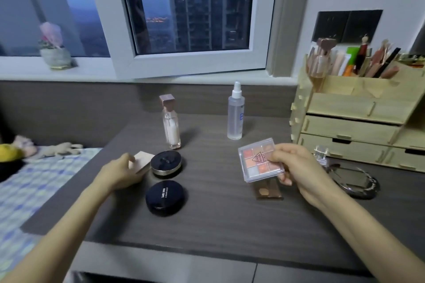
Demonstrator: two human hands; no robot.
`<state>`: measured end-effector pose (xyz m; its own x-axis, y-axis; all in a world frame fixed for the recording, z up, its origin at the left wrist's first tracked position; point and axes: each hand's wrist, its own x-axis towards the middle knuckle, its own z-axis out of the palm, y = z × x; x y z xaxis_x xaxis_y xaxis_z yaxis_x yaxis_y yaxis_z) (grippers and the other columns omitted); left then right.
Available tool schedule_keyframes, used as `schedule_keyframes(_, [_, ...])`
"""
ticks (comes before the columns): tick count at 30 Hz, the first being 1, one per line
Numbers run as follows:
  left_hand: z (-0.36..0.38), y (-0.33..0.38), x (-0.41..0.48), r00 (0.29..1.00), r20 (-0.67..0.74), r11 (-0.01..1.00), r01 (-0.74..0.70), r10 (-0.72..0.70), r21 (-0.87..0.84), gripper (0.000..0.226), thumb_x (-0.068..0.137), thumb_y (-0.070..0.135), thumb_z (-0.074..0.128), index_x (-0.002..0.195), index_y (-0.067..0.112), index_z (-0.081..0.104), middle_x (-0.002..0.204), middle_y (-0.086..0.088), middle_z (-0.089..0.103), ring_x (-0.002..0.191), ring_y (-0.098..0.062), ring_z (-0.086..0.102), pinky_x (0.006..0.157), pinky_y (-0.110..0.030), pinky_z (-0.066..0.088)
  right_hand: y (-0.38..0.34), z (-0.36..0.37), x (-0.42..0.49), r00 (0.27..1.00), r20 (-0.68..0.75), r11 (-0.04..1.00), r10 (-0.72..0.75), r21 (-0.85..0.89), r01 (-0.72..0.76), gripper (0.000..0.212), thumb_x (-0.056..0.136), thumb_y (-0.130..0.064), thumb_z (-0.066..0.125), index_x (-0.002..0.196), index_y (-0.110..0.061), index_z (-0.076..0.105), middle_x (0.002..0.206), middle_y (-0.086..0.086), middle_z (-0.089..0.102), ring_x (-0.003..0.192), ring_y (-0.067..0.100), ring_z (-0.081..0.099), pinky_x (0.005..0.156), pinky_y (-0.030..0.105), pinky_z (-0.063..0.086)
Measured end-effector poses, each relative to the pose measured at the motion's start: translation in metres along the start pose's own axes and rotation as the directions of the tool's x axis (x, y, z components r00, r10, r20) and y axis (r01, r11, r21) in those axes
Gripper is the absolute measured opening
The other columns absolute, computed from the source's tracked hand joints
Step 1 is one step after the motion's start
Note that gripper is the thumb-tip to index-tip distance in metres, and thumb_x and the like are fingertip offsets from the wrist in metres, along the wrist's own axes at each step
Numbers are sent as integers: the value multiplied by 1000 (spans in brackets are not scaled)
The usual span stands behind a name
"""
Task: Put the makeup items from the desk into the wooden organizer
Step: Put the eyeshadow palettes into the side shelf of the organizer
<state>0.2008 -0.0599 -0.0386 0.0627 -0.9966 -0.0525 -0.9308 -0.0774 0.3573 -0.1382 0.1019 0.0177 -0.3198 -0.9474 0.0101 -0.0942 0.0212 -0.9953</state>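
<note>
Head view, dark wood-grain surface (218, 213) under a window. Right hand (299, 167): grip closed on a clear square eyeshadow palette with orange and pink pans (257, 159), thumb on the lid, fingers beneath, palette lifted and tilted above a brown rectangular palette (268, 192) lying flat on the surface. Left hand (119, 172): fingers curled around a pale pink flat square compact (142, 161), which sits just beside a round black compact with a gold rim (166, 162); whether it is lifted cannot be told. Nearer the viewer, a second round black compact with white lettering (165, 197). Farther back, upright: a clear rectangular bottle of cream liquid with a rose-gold square cap (171, 125), and a clear cylindrical spray bottle with a white nozzle (235, 115). Right side: a light plywood organizer with drawers (351, 131), its top compartments crowded with brushes, tubes and pencils (358, 60). In front of it, a small clear cube-shaped item (321, 153) and a round dark mirror (354, 179) lying flat.
</note>
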Motion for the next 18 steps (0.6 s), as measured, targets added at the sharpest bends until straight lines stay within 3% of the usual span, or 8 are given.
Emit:
schedule_keyframes(5, [-14,3,-2,987,-145,998,-66,65,-1,39,76,35,68,108,15,60,115,-14,65,105,-31,60,83,-32,43,1,3,-3,1000,11,1000,10,-7,-9,14,84,2,51,76,-1,63,49,8,52,32,9,35,31,13,21])
schedule_keyframes(10, [-51,56,-33,937,-282,958,-251,205,-140,32,77,32,69,106,20,62,109,-11,65,99,-32,59,74,-34,41,-5,-12,-5,998,-56,1000,2,12,-2,15,86,1,52,77,-3,63,53,9,58,32,8,37,31,15,22])
schedule_keyframes(14, [-52,136,-69,858,-216,726,-510,465,-461,22,81,33,66,102,30,60,95,-1,66,82,-18,62,62,-27,46,-12,-32,-5,964,-263,987,-48,137,87,14,85,0,51,75,-3,61,56,10,55,32,8,35,30,15,20])
schedule_keyframes(18, [-27,225,-93,717,-255,514,-660,649,-548,25,83,27,65,108,24,61,102,0,65,90,-22,62,81,-37,51,-21,-69,-10,814,-570,945,-111,194,264,11,84,0,50,82,-4,59,57,7,52,35,8,33,30,16,20])
